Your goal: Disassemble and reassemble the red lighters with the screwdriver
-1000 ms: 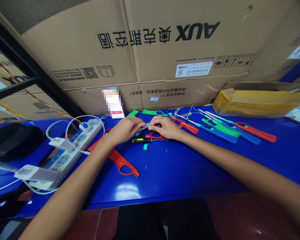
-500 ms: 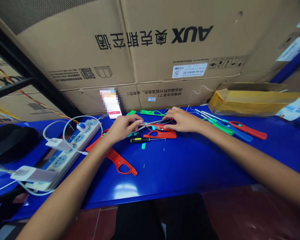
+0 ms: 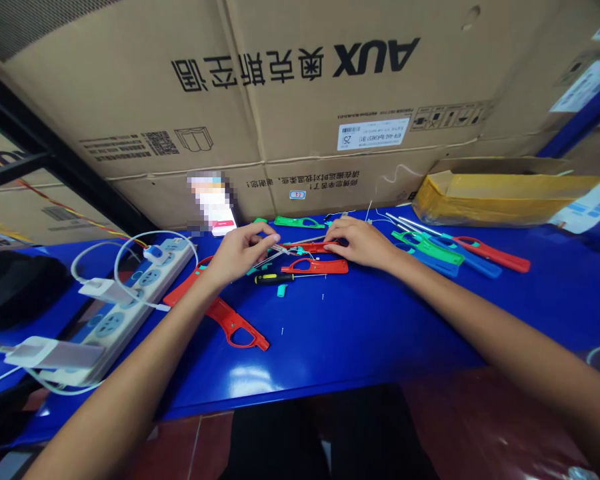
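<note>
My left hand [image 3: 244, 249] pinches a small clear part with thin wires [image 3: 281, 249] between thumb and fingertips. Opposite it, my right hand [image 3: 356, 241] has its fingers closed on the right end of a red lighter casing [image 3: 314, 247]. A second red casing half [image 3: 325, 267] lies just in front, above a black and yellow screwdriver [image 3: 269, 279]. A small teal piece [image 3: 282, 291] rests near the screwdriver. Behind my hands is a green casing half [image 3: 300, 222]. An open red casing [image 3: 240, 328] sits partly under my left forearm.
A white power strip [image 3: 125, 300] with chargers and cables stands at the left. A lit phone [image 3: 221, 215] leans on the large carton [image 3: 300, 113]. Red [image 3: 495, 253], blue and green lighter parts lie right, before a yellow-taped box [image 3: 510, 200].
The thin-wired part in my left hand has come away slightly from the red casing, and my right hand has closed in on that casing. The whole view has shifted a little.
</note>
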`<state>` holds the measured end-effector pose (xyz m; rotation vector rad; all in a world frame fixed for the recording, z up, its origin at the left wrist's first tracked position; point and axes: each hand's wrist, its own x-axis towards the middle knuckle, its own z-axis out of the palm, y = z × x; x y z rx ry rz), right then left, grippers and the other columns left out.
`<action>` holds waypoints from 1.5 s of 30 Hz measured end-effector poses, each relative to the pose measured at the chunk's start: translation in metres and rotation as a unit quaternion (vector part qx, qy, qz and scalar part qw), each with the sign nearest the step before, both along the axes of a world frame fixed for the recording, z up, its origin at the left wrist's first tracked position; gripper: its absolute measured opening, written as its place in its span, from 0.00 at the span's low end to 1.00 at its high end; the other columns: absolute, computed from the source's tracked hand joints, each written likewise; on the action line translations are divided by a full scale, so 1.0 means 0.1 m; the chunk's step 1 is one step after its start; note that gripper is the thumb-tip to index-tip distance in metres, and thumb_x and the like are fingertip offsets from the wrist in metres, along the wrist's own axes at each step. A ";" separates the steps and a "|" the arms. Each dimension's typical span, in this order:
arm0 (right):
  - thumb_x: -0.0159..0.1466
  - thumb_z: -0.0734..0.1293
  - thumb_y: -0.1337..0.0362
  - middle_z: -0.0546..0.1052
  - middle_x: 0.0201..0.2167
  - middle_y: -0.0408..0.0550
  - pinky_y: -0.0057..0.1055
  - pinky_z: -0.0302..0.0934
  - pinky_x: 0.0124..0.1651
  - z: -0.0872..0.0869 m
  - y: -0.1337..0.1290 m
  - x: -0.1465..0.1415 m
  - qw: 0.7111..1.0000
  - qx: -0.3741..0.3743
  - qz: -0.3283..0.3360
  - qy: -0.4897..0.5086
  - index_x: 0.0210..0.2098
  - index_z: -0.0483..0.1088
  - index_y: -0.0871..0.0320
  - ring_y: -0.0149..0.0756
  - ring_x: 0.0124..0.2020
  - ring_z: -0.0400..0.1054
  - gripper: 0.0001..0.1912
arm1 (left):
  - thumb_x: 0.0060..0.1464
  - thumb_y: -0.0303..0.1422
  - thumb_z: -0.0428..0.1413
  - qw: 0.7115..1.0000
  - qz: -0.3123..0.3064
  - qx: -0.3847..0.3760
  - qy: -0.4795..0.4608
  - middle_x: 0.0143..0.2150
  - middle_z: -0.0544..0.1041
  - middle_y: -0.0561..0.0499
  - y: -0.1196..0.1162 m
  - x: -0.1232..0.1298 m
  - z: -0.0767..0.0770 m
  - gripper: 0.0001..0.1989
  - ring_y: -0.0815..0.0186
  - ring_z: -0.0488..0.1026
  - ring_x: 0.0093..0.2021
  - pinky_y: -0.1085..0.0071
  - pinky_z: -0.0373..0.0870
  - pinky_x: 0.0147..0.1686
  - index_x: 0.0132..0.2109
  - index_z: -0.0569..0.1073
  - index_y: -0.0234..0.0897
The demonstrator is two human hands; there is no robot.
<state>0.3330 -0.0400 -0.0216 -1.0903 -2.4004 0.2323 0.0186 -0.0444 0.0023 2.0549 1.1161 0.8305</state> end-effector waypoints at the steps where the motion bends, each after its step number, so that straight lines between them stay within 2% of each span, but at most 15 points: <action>1: 0.71 0.70 0.63 0.83 0.43 0.52 0.47 0.67 0.51 0.01 -0.01 -0.01 1.000 -0.005 -0.010 0.023 0.41 0.83 0.53 0.48 0.46 0.75 0.07 | 0.68 0.44 0.60 1.000 0.003 -0.015 -0.011 0.19 0.71 0.56 -0.01 0.01 0.00 0.14 0.71 0.65 0.18 0.73 0.60 0.20 0.37 0.76 0.39; 3: 0.71 0.68 0.62 0.85 0.41 0.49 0.45 0.66 0.46 0.01 -0.04 -0.04 0.996 -0.026 -0.039 0.070 0.41 0.83 0.53 0.45 0.41 0.77 0.09 | 0.66 0.43 0.62 0.998 -0.007 -0.054 -0.031 0.22 0.76 0.52 -0.02 0.03 -0.01 0.15 0.70 0.71 0.20 0.73 0.64 0.20 0.35 0.76 0.37; 6: 0.71 0.68 0.61 0.85 0.34 0.46 0.41 0.66 0.41 -0.01 -0.06 -0.11 0.983 -0.102 -0.073 0.138 0.41 0.84 0.52 0.41 0.34 0.78 0.10 | 0.63 0.40 0.64 0.992 -0.032 -0.107 -0.056 0.33 0.85 0.44 -0.02 0.03 0.00 0.11 0.66 0.80 0.27 0.71 0.73 0.24 0.41 0.78 0.35; 10: 0.69 0.70 0.57 0.82 0.25 0.46 0.39 0.67 0.34 -0.07 -0.10 -0.20 0.954 -0.190 -0.092 0.214 0.42 0.84 0.55 0.38 0.27 0.76 0.12 | 0.64 0.37 0.63 0.988 -0.055 -0.120 -0.078 0.38 0.87 0.41 -0.02 0.00 0.07 0.09 0.64 0.82 0.29 0.68 0.78 0.27 0.45 0.79 0.34; 12: 0.68 0.70 0.56 0.82 0.24 0.46 0.38 0.68 0.32 -0.08 -0.13 -0.24 0.944 -0.198 -0.101 0.242 0.44 0.85 0.55 0.37 0.26 0.75 0.13 | 0.65 0.36 0.62 0.988 -0.058 -0.112 -0.088 0.38 0.87 0.40 -0.04 0.01 0.09 0.09 0.65 0.81 0.28 0.68 0.78 0.26 0.45 0.77 0.34; 15: 0.68 0.69 0.56 0.82 0.25 0.47 0.37 0.67 0.27 -0.09 -0.20 -0.32 0.929 -0.216 -0.119 0.275 0.49 0.84 0.56 0.35 0.22 0.73 0.16 | 0.65 0.38 0.62 0.992 -0.025 -0.070 -0.103 0.34 0.86 0.44 -0.12 0.09 0.07 0.09 0.67 0.78 0.24 0.70 0.76 0.24 0.42 0.73 0.36; 18: 0.68 0.69 0.56 0.83 0.26 0.48 0.35 0.68 0.24 -0.10 -0.26 -0.40 0.917 -0.238 -0.115 0.299 0.52 0.83 0.56 0.34 0.21 0.74 0.18 | 0.64 0.40 0.63 0.995 0.036 0.028 -0.085 0.28 0.83 0.52 -0.24 0.23 -0.03 0.14 0.69 0.75 0.21 0.72 0.72 0.22 0.37 0.68 0.39; 20: 0.69 0.70 0.55 0.84 0.28 0.48 0.35 0.71 0.26 -0.12 -0.29 -0.44 0.910 -0.250 -0.095 0.317 0.55 0.82 0.56 0.35 0.23 0.76 0.19 | 0.66 0.40 0.62 0.987 0.065 0.143 -0.027 0.26 0.80 0.55 -0.32 0.33 -0.12 0.15 0.70 0.75 0.23 0.73 0.71 0.26 0.35 0.68 0.40; 22: 0.69 0.71 0.54 0.85 0.30 0.49 0.35 0.73 0.29 -0.15 -0.31 -0.47 0.903 -0.263 -0.070 0.333 0.56 0.82 0.56 0.36 0.26 0.78 0.20 | 0.67 0.39 0.61 0.967 0.091 0.238 0.015 0.25 0.76 0.57 -0.38 0.41 -0.20 0.15 0.71 0.73 0.24 0.73 0.66 0.26 0.34 0.67 0.40; 25: 0.69 0.70 0.55 0.86 0.34 0.49 0.35 0.76 0.33 -0.17 -0.34 -0.51 0.898 -0.280 -0.040 0.336 0.56 0.82 0.55 0.37 0.30 0.79 0.19 | 0.69 0.38 0.60 0.945 0.090 0.307 0.062 0.26 0.73 0.57 -0.42 0.49 -0.24 0.15 0.71 0.70 0.25 0.72 0.62 0.26 0.34 0.67 0.40; 28: 0.71 0.68 0.58 0.86 0.37 0.48 0.35 0.76 0.34 -0.18 -0.36 -0.52 0.901 -0.285 -0.019 0.327 0.58 0.81 0.53 0.35 0.29 0.78 0.18 | 0.69 0.39 0.62 0.948 0.063 0.299 0.088 0.28 0.73 0.57 -0.42 0.51 -0.23 0.14 0.70 0.70 0.28 0.72 0.61 0.27 0.36 0.68 0.40; 31: 0.73 0.66 0.58 0.86 0.41 0.50 0.36 0.77 0.36 -0.19 -0.36 -0.50 0.893 -0.301 0.001 0.335 0.60 0.80 0.52 0.35 0.30 0.79 0.19 | 0.68 0.41 0.63 0.962 0.022 0.257 0.085 0.30 0.76 0.55 -0.39 0.47 -0.20 0.14 0.68 0.72 0.29 0.72 0.64 0.29 0.38 0.70 0.40; 34: 0.75 0.65 0.55 0.86 0.38 0.50 0.38 0.78 0.40 -0.21 -0.34 -0.46 0.881 -0.320 0.015 0.348 0.62 0.79 0.53 0.36 0.32 0.81 0.21 | 0.70 0.38 0.61 0.968 -0.013 0.236 0.085 0.33 0.80 0.53 -0.35 0.41 -0.18 0.09 0.68 0.74 0.30 0.71 0.69 0.32 0.41 0.72 0.39; 40: 0.72 0.68 0.52 0.86 0.37 0.49 0.39 0.77 0.45 -0.18 -0.34 -0.44 0.877 -0.322 0.022 0.357 0.61 0.79 0.52 0.38 0.36 0.81 0.22 | 0.70 0.34 0.58 0.976 -0.006 0.209 0.058 0.36 0.82 0.53 -0.33 0.38 -0.20 0.04 0.68 0.77 0.31 0.71 0.72 0.33 0.46 0.71 0.40; 45: 0.66 0.75 0.53 0.87 0.45 0.50 0.43 0.77 0.50 -0.14 -0.39 -0.46 0.887 -0.298 0.018 0.354 0.57 0.82 0.52 0.40 0.40 0.81 0.22 | 0.70 0.34 0.58 0.976 -0.020 0.202 0.072 0.35 0.81 0.54 -0.33 0.39 -0.20 0.05 0.67 0.77 0.32 0.70 0.71 0.34 0.50 0.72 0.40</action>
